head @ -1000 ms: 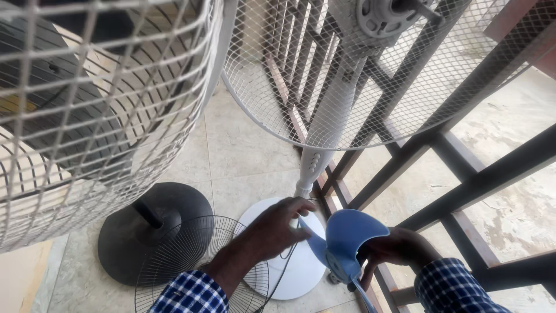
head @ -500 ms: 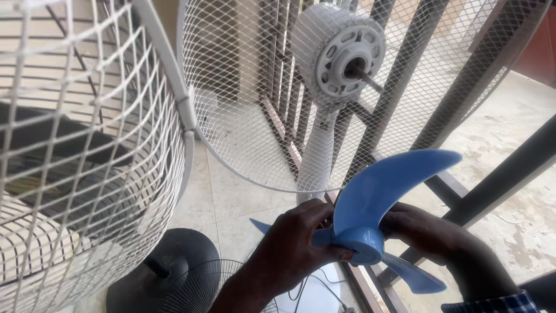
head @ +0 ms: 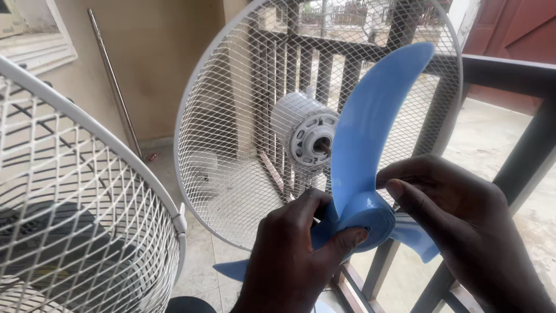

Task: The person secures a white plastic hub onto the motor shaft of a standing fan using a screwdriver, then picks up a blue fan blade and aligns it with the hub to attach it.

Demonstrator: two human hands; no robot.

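I hold a blue three-bladed fan blade (head: 370, 139) upright with both hands, just in front of a white standing fan. My left hand (head: 292, 255) grips its round hub from the left, thumb across the hub. My right hand (head: 463, 220) grips the hub from the right, fingers curled over it. One blade rises to the top of the view; two shorter ones point down left and down right. Behind it stands the fan's white mesh rear guard (head: 231, 139), with the white motor housing (head: 304, 133) and its bare shaft facing the blade.
A second white fan cage (head: 87, 214) fills the lower left. A dark metal railing (head: 509, 75) runs along the right, bare concrete beyond it. A thin metal rod (head: 113, 81) leans on the beige wall. Tiled floor shows below the guard.
Both hands have lifted the blue blade from low near the fan bases up to the level of the motor. The view has tilted upward with it, and the blade sits closer to the shaft.
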